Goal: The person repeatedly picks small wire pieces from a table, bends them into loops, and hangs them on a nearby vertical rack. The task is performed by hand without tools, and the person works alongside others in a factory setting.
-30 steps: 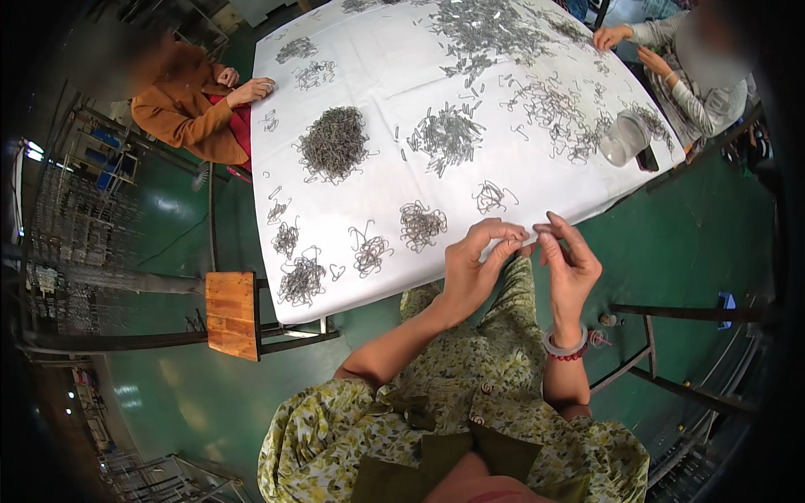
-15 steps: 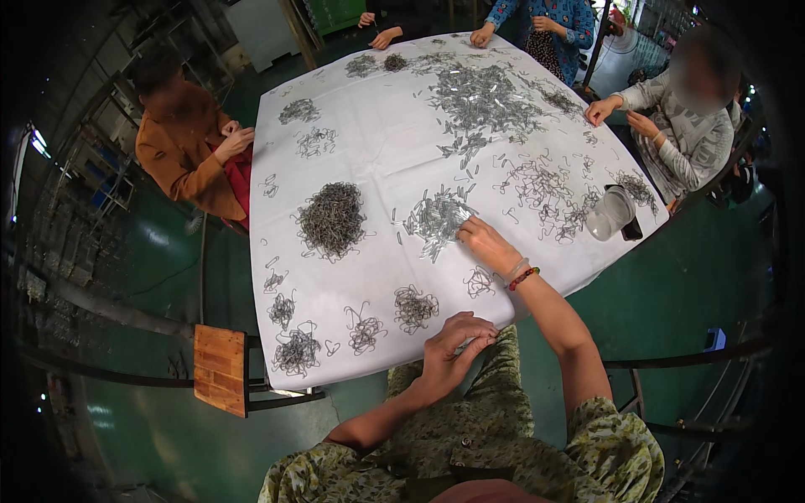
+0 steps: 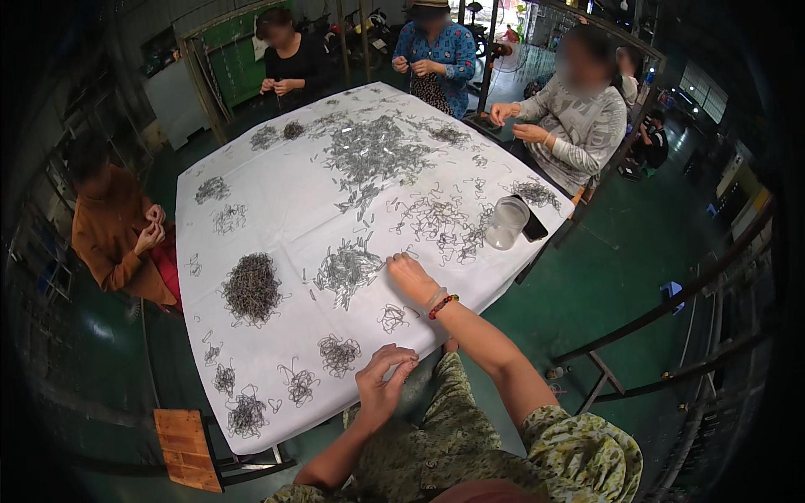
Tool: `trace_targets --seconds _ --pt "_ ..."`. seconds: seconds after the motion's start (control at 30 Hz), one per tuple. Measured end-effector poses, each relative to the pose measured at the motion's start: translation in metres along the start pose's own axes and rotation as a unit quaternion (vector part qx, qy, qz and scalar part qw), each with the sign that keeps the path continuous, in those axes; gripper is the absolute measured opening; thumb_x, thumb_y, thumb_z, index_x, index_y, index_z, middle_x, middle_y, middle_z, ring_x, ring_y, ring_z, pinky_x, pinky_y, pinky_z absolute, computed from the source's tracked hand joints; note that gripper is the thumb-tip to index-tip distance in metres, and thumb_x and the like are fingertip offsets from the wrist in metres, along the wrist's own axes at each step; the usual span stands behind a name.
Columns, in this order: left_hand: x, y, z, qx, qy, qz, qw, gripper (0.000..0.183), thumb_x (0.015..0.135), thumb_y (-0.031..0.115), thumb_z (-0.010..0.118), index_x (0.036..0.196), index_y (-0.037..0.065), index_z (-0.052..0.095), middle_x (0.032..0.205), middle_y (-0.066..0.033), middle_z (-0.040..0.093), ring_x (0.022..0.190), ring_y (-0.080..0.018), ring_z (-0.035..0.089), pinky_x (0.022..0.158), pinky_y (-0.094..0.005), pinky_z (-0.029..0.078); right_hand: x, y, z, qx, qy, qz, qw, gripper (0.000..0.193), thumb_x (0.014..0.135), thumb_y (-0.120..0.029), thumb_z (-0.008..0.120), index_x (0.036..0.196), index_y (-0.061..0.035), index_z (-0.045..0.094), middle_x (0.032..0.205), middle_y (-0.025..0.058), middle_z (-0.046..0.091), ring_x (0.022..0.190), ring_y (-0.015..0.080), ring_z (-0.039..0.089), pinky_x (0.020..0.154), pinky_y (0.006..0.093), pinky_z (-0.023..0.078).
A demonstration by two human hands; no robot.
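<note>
My right hand (image 3: 411,279) is just beyond the right edge of a heap of small clear-grey, tube-like pieces (image 3: 347,270). Its fingers are pinched; whatever they hold is too small to make out. At the table's near edge, my left hand (image 3: 386,377) has thumb and fingers pressed together, any held piece being hidden. Close to it lie a small pile of bent wire hooks (image 3: 340,355) and a looser cluster of hooks (image 3: 392,318). A large dark heap of hooks (image 3: 251,289) sits further left.
White cloth covers the table (image 3: 293,335). A clear plastic jar (image 3: 506,224) and a dark phone (image 3: 534,226) are near the right edge. Many more tube-like pieces (image 3: 369,155) spread across the far side. Several people sit around; a wooden stool (image 3: 188,448) stands lower left.
The view has swung up and right, showing more of the co-workers. My right hand has drawn slightly away from the tube-like pieces to their right; my left hand keeps its pinch near the edge.
</note>
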State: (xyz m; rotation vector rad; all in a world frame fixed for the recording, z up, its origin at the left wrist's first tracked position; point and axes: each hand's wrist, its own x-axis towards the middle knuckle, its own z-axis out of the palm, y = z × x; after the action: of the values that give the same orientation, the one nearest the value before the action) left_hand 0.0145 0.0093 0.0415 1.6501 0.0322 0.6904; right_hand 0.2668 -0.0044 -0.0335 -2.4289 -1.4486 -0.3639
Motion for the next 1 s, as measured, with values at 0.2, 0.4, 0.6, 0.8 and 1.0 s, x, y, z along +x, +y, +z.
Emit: trace_targets --seconds 0.2,0.4,0.6,0.8,1.0 --pt "-0.001 0.008 0.002 0.028 0.005 0.014 1.000 0.007 0.082 -0.002 0.067 0.088 0.000 0.065 0.086 -0.0081 0.069 0.085 -0.0195 0.065 0.094 -0.0410 0.044 -0.030 0.002 0.005 -0.071 -0.034 -0.024 0.997 0.012 0.070 0.001 0.058 0.079 0.0035 0.065 0.093 0.0184 0.061 0.094 0.0297 0.058 0.077 0.0400 0.051" --pt "-0.008 0.009 0.005 0.020 0.017 -0.006 1.000 0.006 0.081 -0.002 0.067 0.087 -0.001 0.065 0.085 -0.0090 0.069 0.085 -0.0189 0.064 0.094 -0.0411 0.044 -0.022 -0.001 0.021 0.030 0.050 0.066 0.996 0.010 0.074 0.002 0.052 0.082 0.0021 0.058 0.094 0.0210 0.058 0.095 0.0372 0.055 0.076 0.0447 0.048" --pt "-0.005 0.009 0.010 0.027 -0.008 0.009 1.000 0.008 0.080 -0.003 0.068 0.087 -0.002 0.066 0.085 -0.0101 0.068 0.085 -0.0204 0.064 0.089 -0.0371 0.046 -0.035 0.012 0.010 0.093 0.032 0.091 0.991 0.015 0.073 0.006 0.054 0.086 0.0035 0.061 0.087 0.0206 0.063 0.086 0.0327 0.060 0.074 0.0404 0.049" --pt "-0.004 0.002 0.009 -0.023 0.015 -0.064 0.998 0.008 0.082 -0.004 0.066 0.089 -0.003 0.066 0.090 -0.0094 0.067 0.085 -0.0144 0.061 0.079 -0.0260 0.048 -0.115 -0.043 -0.136 0.606 0.007 0.249 0.755 0.015 0.083 -0.007 0.069 0.094 0.0040 0.068 0.081 0.0075 0.068 0.070 0.0085 0.060 0.061 0.0226 0.048" --pt "-0.005 0.000 0.022 -0.049 0.009 -0.122 0.991 0.011 0.081 0.000 0.069 0.092 -0.002 0.067 0.091 -0.0068 0.067 0.087 -0.0134 0.061 0.081 -0.0260 0.047 -0.156 -0.088 -0.182 0.622 0.086 0.173 0.759 0.010 0.082 -0.001 0.069 0.091 0.0020 0.070 0.082 0.0037 0.066 0.068 0.0052 0.057 0.059 0.0194 0.045"
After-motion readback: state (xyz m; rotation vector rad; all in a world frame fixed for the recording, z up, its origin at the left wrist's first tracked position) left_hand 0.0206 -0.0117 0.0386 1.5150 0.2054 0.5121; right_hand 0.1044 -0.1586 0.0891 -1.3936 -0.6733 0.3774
